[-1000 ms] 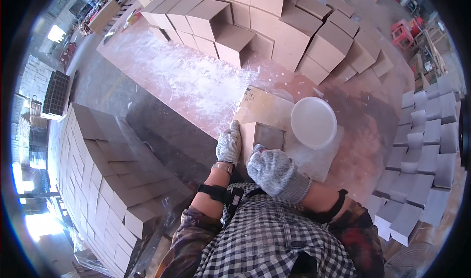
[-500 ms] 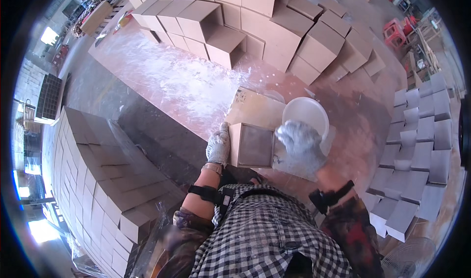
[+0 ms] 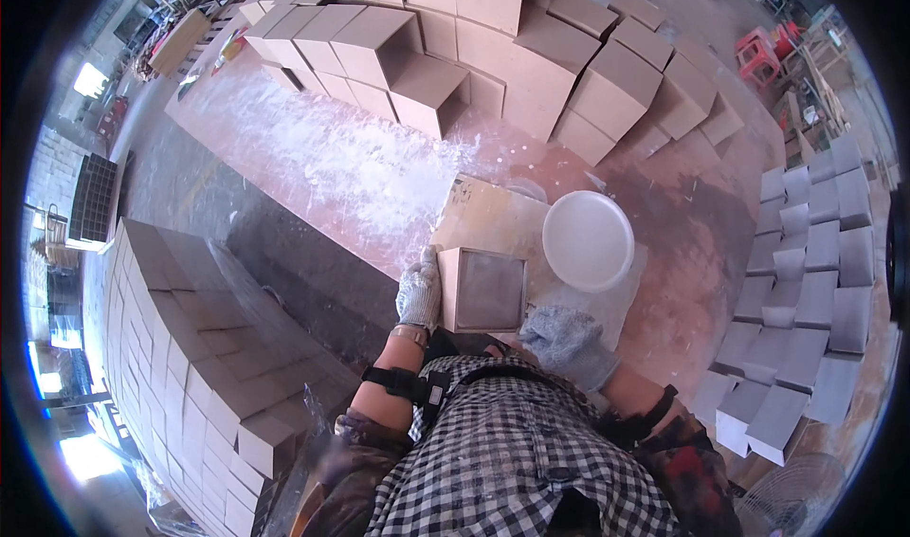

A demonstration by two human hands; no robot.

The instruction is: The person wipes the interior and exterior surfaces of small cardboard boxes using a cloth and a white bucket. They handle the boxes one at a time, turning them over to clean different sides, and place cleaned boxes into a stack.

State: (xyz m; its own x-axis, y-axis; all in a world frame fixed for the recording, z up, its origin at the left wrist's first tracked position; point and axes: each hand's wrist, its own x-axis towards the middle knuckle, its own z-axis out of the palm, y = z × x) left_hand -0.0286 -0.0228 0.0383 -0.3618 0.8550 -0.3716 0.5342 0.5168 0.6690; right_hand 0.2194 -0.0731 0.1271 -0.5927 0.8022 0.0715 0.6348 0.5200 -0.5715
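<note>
A tan, open-topped box (image 3: pixel 492 291) with a greyish inside rests on a stained board (image 3: pixel 481 211) in front of me. My left hand (image 3: pixel 418 293), in a pale knit glove, holds its left wall. Close to the box's near right corner is my right hand (image 3: pixel 567 343), gloved in grey knit. Its fingers are curled closed, and anything inside them is hidden. A round white tub (image 3: pixel 589 240) or lid sits on the board's right part, beyond my right hand.
Brown boxes (image 3: pixel 531 77) are piled at the table's far side. Another tall stack (image 3: pixel 180 338) stands at left. Greyish boxes (image 3: pixel 810 295) line the right. White smears cover part of the reddish tabletop (image 3: pixel 332 163). Red stools (image 3: pixel 758 55) stand far right.
My right hand has come down toward me, from the box's right edge to its near right corner. The white round thing is now uncovered. My left hand stays on the box.
</note>
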